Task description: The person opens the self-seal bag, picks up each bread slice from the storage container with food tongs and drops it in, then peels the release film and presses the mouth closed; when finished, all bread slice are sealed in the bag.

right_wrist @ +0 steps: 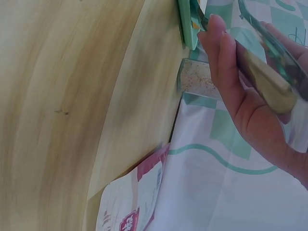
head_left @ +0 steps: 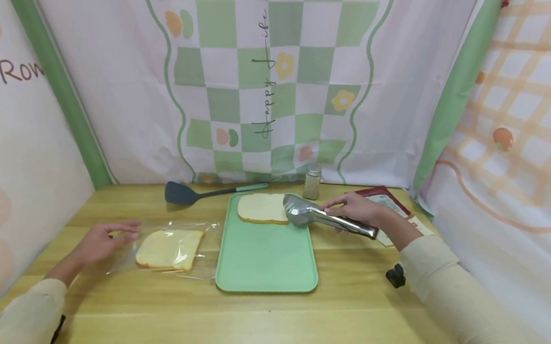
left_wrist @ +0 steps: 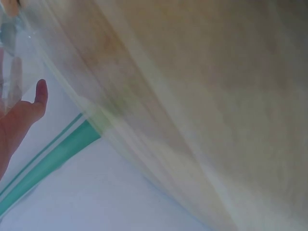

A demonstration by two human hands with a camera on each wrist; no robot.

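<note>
My right hand (head_left: pixel 358 207) grips metal tongs (head_left: pixel 323 217), their head at the right end of a bread slice (head_left: pixel 262 208). That slice lies on the far part of a green tray (head_left: pixel 268 259). Whether the tongs pinch the bread is hard to tell. To the left of the tray, another bread slice (head_left: pixel 169 249) lies in a clear plastic bag (head_left: pixel 208 256). My left hand (head_left: pixel 104 242) is at the bag's left edge, fingers loosely extended; in the left wrist view, clear plastic shows in front of the fingers of that hand (left_wrist: pixel 21 113).
A dark spatula (head_left: pixel 182 193) with a pale green handle lies behind the bag and tray. Near the back edge stands a glass seasoning jar (head_left: pixel 311 183). Red and white packets (head_left: pixel 391 202) lie at the back right, by the right forearm. Printed cloth (head_left: pixel 283 85) hangs behind the table.
</note>
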